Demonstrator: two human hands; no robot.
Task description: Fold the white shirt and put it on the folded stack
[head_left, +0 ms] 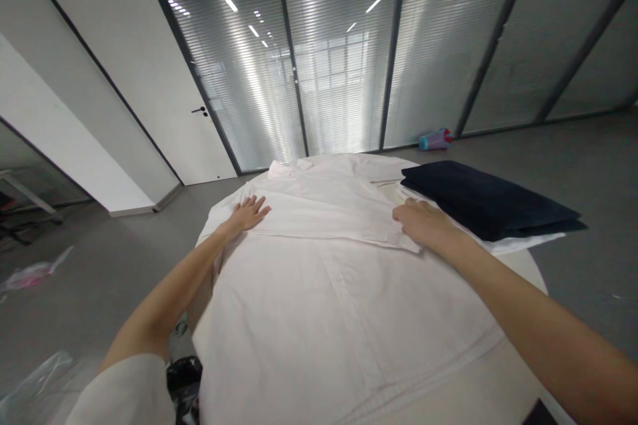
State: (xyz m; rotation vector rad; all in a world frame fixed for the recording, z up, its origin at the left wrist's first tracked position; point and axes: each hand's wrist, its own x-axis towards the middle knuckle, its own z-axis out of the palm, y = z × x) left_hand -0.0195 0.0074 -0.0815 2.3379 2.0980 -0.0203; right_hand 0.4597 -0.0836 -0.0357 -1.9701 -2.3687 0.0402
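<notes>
A pale pinkish-white shirt (pixel 299 305) lies spread over the table, its collar (pixel 280 169) at the far end. One layer, seemingly a sleeve, runs sideways across its middle. My left hand (pixel 248 214) rests flat on the left end of that layer, fingers spread. At the layer's right end, my right hand (pixel 421 220) has its fingers curled in and pinches the fabric; the fingertips are partly hidden. Just beyond the right hand sits a folded dark navy garment (pixel 483 199), on top of a white folded cloth (pixel 528 241).
The round table (pixel 523 269) shows its rim at the right. A blue and pink basket (pixel 435 139) lies on the floor by the glass partition. Black plastic (pixel 184 378) and clear plastic (pixel 37 385) are at lower left. A white door (pixel 144 66) stands behind.
</notes>
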